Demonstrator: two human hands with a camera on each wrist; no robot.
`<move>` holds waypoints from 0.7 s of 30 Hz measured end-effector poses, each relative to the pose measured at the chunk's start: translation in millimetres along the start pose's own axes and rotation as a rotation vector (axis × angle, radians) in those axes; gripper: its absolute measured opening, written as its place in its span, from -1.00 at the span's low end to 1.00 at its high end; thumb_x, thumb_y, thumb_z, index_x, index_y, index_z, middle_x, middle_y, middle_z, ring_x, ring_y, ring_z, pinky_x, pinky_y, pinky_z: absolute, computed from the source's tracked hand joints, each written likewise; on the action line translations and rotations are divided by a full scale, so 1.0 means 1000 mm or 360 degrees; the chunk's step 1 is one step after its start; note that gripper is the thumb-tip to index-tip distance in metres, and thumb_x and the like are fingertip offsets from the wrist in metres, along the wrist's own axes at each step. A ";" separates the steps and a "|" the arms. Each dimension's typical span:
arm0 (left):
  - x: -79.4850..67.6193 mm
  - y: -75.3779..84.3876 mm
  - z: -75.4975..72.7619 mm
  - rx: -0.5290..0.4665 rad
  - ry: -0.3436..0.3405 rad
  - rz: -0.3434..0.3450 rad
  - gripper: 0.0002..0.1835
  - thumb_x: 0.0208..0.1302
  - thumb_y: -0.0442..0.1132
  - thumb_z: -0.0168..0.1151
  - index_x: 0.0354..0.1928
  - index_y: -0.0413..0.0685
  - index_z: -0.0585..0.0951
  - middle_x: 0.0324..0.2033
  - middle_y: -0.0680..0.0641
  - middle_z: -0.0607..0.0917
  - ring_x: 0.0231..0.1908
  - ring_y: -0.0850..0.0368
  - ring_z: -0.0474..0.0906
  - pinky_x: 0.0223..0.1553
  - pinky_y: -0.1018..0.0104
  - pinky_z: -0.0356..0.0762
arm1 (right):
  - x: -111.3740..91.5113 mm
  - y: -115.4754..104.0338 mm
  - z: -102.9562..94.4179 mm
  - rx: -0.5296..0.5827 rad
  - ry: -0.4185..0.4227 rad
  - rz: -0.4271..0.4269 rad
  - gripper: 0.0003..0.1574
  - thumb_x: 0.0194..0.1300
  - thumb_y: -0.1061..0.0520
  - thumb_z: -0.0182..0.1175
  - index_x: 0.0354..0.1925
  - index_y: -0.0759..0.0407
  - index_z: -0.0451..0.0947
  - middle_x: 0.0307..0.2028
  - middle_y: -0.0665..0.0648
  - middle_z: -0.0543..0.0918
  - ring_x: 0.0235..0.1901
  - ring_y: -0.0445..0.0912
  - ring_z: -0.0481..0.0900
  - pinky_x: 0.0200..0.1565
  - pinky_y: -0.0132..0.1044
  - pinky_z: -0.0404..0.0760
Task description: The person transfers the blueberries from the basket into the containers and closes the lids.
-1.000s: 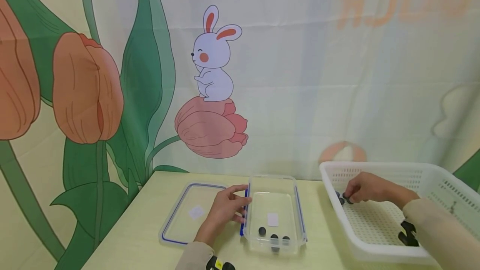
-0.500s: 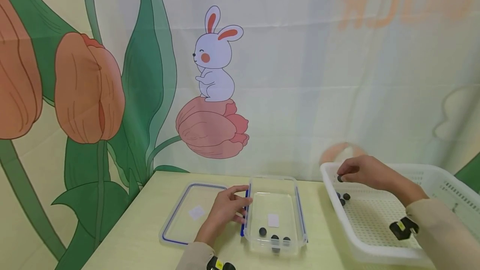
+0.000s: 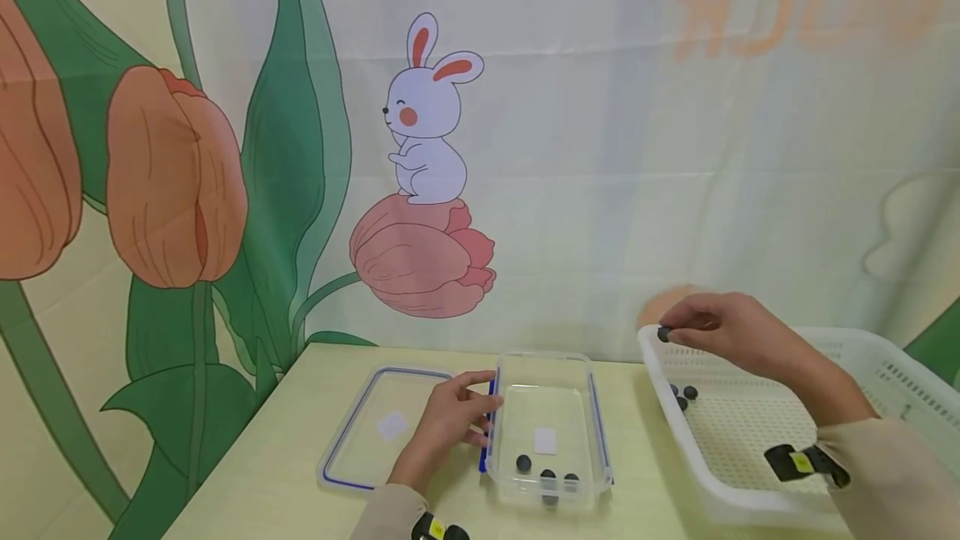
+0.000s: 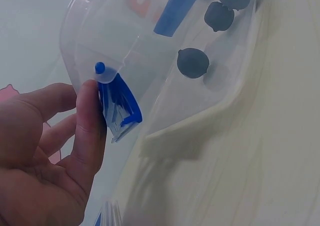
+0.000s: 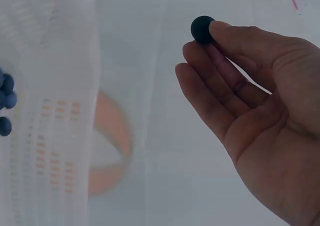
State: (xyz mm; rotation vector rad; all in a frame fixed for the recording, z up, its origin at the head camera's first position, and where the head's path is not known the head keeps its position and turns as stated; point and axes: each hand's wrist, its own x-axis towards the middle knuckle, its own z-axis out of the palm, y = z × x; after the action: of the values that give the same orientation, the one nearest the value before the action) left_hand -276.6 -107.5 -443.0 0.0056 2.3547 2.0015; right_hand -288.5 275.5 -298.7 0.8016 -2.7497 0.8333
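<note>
As your right hand (image 3: 742,336) shows, one small dark ball (image 3: 664,334), pinched at the tips of your thumb and fingers. Position of same: at the far left corner of the basket, overlapping the rim in the head view, apart from the basket in the right wrist view.

Beneath your right hand: one white plastic basket (image 3: 750,500), perforated. Inside it, below and just to the left of your pinch: a small cluster of loose balls (image 3: 690,392), dark.

Your left hand (image 3: 450,415): fingers loosely bent, resting against the near side of the box, fingertips at the rim beside a blue clip (image 4: 120,108); nothing pinched.

Immediately right of your left hand: one clear plastic box (image 3: 551,411), uncovered. Contents: three dark balls (image 3: 523,463), toward the end nearer you. One white label (image 3: 545,441) on its floor.

Left of your left hand: one clear lid (image 3: 352,432), blue-edged, flat on the pale table (image 3: 255,457).

Beyond both hands: one printed cloth (image 3: 585,190), bearing tulips and a rabbit (image 3: 435,169).
</note>
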 end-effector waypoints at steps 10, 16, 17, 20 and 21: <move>0.001 -0.001 0.000 -0.0010 0.0007 -0.0009 -0.49 0.40 -0.22 0.46 0.36 -0.03 0.64 -0.27 -0.12 0.65 -0.42 0.09 0.64 -0.44 0.28 0.77 | -0.014 -0.031 0.000 0.0052 0.0128 -0.0078 -0.80 0.46 0.14 0.39 0.02 0.06 0.74 -0.14 -0.09 0.75 -0.14 -0.17 0.75 -0.07 -0.29 0.74; 0.000 0.000 0.000 -0.0004 0.0010 -0.0009 -0.49 0.40 -0.21 0.46 0.36 -0.02 0.64 -0.26 -0.12 0.66 -0.42 0.09 0.64 -0.43 0.29 0.77 | -0.024 -0.042 0.006 0.0134 0.0187 -0.0144 -0.80 0.45 0.20 0.39 0.02 0.05 0.75 -0.15 -0.08 0.75 -0.18 -0.22 0.74 -0.11 -0.34 0.75; 0.000 0.001 0.000 -0.0004 0.0010 -0.0010 -0.49 0.40 -0.21 0.46 0.36 -0.02 0.64 -0.26 -0.12 0.66 -0.42 0.09 0.64 -0.43 0.29 0.76 | -0.025 -0.043 0.008 0.0162 0.0193 -0.0136 -0.79 0.45 0.20 0.39 0.02 0.04 0.76 -0.15 -0.08 0.75 -0.18 -0.21 0.75 -0.12 -0.33 0.75; 0.000 0.001 0.001 -0.0009 0.0008 -0.0015 -0.49 0.40 -0.22 0.46 0.37 -0.03 0.64 -0.26 -0.12 0.66 -0.41 0.08 0.65 -0.43 0.29 0.76 | -0.029 -0.046 0.013 0.0239 0.0190 -0.0108 -0.77 0.45 0.20 0.39 0.04 0.03 0.75 -0.14 -0.06 0.76 -0.17 -0.18 0.77 -0.13 -0.31 0.75; 0.000 0.001 0.001 -0.0011 0.0007 -0.0017 -0.48 0.40 -0.22 0.46 0.37 -0.03 0.64 -0.26 -0.13 0.66 -0.41 0.08 0.65 -0.43 0.29 0.76 | -0.031 -0.047 0.015 0.0258 0.0191 -0.0101 -0.76 0.45 0.20 0.39 0.05 0.03 0.75 -0.14 -0.06 0.77 -0.16 -0.17 0.78 -0.13 -0.30 0.75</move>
State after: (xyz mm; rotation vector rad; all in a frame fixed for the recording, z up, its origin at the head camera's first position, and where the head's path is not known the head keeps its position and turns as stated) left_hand -276.6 -106.6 -442.4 -0.0117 2.3454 2.0074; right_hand -237.6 248.2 -298.4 0.8330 -2.5642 1.0657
